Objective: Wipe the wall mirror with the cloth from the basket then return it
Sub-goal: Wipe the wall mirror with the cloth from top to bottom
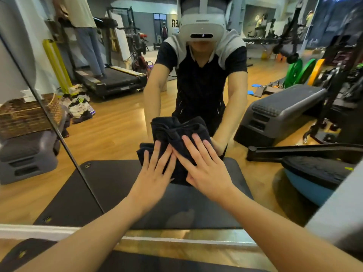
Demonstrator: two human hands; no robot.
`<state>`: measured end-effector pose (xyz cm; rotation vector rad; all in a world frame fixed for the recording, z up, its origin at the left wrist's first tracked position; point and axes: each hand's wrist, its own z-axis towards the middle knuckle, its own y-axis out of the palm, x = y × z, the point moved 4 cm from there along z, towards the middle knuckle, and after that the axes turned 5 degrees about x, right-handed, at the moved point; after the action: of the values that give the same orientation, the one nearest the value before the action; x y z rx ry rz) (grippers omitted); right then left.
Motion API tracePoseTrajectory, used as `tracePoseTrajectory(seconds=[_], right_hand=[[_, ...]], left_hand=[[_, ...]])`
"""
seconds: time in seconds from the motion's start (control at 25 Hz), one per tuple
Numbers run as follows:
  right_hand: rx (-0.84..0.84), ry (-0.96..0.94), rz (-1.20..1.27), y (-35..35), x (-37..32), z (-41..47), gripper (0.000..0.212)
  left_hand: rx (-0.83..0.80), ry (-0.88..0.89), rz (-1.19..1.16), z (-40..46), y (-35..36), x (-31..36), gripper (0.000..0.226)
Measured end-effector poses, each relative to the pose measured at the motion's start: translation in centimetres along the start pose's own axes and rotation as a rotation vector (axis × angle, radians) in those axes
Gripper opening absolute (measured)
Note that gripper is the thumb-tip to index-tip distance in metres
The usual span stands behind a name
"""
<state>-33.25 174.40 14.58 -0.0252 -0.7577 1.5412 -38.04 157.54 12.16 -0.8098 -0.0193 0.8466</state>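
Pressing cloth [172, 132] flat against, seemingly, the mirror [121, 122].

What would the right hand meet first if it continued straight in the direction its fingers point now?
The right hand already lies flat on the dark cloth, so it would meet more cloth first, with the mirror apparently directly behind it.

The wooden floor [206, 250] carries a dark exercise mat [137, 260], which lies directly below both forearms and runs up to the foot of the mirror [121, 118]. Left of the left hand, a grey step platform [25, 154] stands on the floor with a wicker basket [21, 116] on top. Right of the right hand, a blue balance dome [314, 179] sits on the floor.
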Motion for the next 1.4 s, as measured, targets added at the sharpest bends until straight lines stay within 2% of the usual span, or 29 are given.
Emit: tracePoseTrajectory(seconds=[0.12, 0.24, 0.48, 0.6, 0.72, 0.84, 1.04, 1.16, 1.28, 1.4], right_hand=[[-0.064, 0.056, -0.05, -3.4, 7.5, -4.7, 0.102], [-0.06, 0.14, -0.061, -7.8, 15.4, -5.2, 0.099], [0.037, 0.167, -0.093, -15.0, 27.3, 0.6, 0.069], [0.081, 0.157, -0.122, -16.8, 31.9, 0.2, 0.056], [0.134, 0.212, -0.125, -17.9, 36.2, -2.0, 0.05], [0.197, 0.286, -0.067, -17.7, 37.7, -4.6, 0.052], [0.225, 0.353, 0.006, -16.7, 37.2, -6.1, 0.051], [0.174, 0.352, -0.007, -17.1, 37.1, -6.2, 0.05], [0.071, 0.337, -0.04, -18.7, 37.1, -5.9, 0.066], [0.065, 0.451, -0.06, -18.8, 36.3, -6.0, 0.065]], left_hand=[[-0.007, 0.039, -0.033, 5.7, 0.3, 7.7, 0.094], [0.06, 0.127, -0.037, 13.7, -2.0, 12.6, 0.087], [0.179, 0.132, -0.018, 27.1, -7.4, 16.3, 0.079], [0.27, 0.126, -0.006, 31.2, -8.0, 19.1, 0.077], [0.287, 0.166, -0.025, 34.8, -7.6, 23.3, 0.075], [0.281, 0.193, 0.002, 35.6, -6.4, 25.9, 0.079], [0.276, 0.24, 0.012, 34.7, -5.9, 26.4, 0.084], [0.27, 0.263, -0.019, 34.7, -6.1, 26.7, 0.082], [0.307, 0.317, -0.043, 35.0, -6.2, 26.1, 0.076], [0.328, 0.348, -0.111, 34.9, -6.0, 26.0, 0.071]])
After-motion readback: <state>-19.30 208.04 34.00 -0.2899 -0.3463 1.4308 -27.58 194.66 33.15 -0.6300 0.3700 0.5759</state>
